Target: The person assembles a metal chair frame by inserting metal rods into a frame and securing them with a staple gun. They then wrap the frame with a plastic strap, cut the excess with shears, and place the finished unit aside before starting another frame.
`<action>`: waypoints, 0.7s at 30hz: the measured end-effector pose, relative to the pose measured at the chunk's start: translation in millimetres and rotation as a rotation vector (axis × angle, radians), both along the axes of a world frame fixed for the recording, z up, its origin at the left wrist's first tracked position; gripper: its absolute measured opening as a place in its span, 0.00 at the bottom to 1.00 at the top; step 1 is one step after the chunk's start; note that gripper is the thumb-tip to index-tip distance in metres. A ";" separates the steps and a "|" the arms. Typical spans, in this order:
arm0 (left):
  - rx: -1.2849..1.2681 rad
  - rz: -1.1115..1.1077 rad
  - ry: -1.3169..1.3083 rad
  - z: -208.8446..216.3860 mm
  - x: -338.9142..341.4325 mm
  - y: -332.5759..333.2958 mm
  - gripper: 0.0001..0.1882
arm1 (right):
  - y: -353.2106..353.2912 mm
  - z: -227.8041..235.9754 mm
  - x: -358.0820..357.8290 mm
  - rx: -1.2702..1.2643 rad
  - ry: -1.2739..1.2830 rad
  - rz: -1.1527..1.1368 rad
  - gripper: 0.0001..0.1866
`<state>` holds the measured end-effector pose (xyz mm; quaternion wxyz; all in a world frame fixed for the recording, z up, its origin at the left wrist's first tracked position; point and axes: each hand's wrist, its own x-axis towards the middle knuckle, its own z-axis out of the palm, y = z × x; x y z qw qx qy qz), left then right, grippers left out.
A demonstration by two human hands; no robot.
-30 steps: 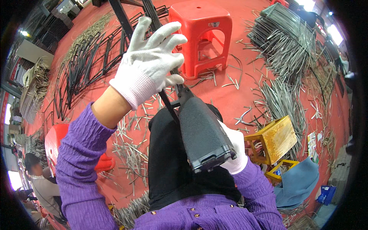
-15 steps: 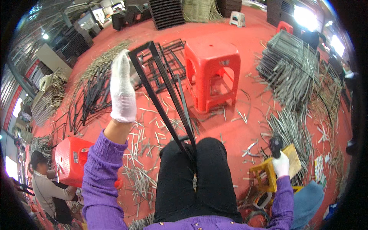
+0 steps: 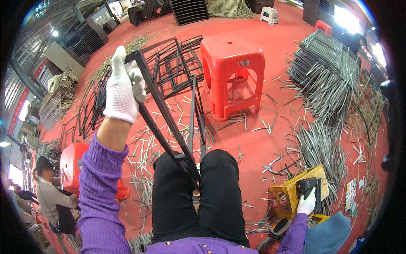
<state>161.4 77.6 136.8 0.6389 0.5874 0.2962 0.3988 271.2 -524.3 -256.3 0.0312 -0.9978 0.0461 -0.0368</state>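
My left hand (image 3: 125, 86), in a white knit glove, is closed round the upper corner of a black rectangular metal frame (image 3: 163, 110). The frame leans toward me, its lower end between my knees. At the lower right my right hand (image 3: 307, 202), also in a white glove, grips a black tool (image 3: 312, 188) that looks like a staple gun. This tool is over a yellow stool (image 3: 284, 193), whose light wooden-looking top tilts. Whether the tool touches the stool I cannot tell.
A tall red plastic stool (image 3: 231, 48) stands ahead. More black frames (image 3: 173, 67) lie beyond my left hand. Grey strips (image 3: 321, 148) and a stack of woven panels (image 3: 323, 63) are on the right. Pliers (image 3: 272, 166) lie on the floor. A co-worker (image 3: 50, 194) sits at left beside another red stool (image 3: 72, 167).
My left hand has curled its fingers round the frame's corner, and the frame has turned and shifted left. My right hand has moved down with the black tool, closer to the yellow stool.
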 end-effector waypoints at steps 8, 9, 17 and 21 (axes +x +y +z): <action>-0.026 -0.015 -0.040 -4.3 -31.4 16.9 0.38 | 54.1 60.8 -9.2 0.316 -0.295 0.160 0.46; -0.040 -0.018 -0.046 -4.7 -35.9 21.4 0.38 | 73.3 70.4 -9.2 0.357 -0.336 0.199 0.44; -0.044 0.024 -0.056 -2.9 -46.0 67.7 0.37 | 311.1 160.9 -46.6 1.150 0.058 0.855 0.12; -0.018 0.108 -0.020 -1.0 -41.0 99.1 0.35 | 429.6 154.5 -128.0 0.954 0.510 1.173 0.23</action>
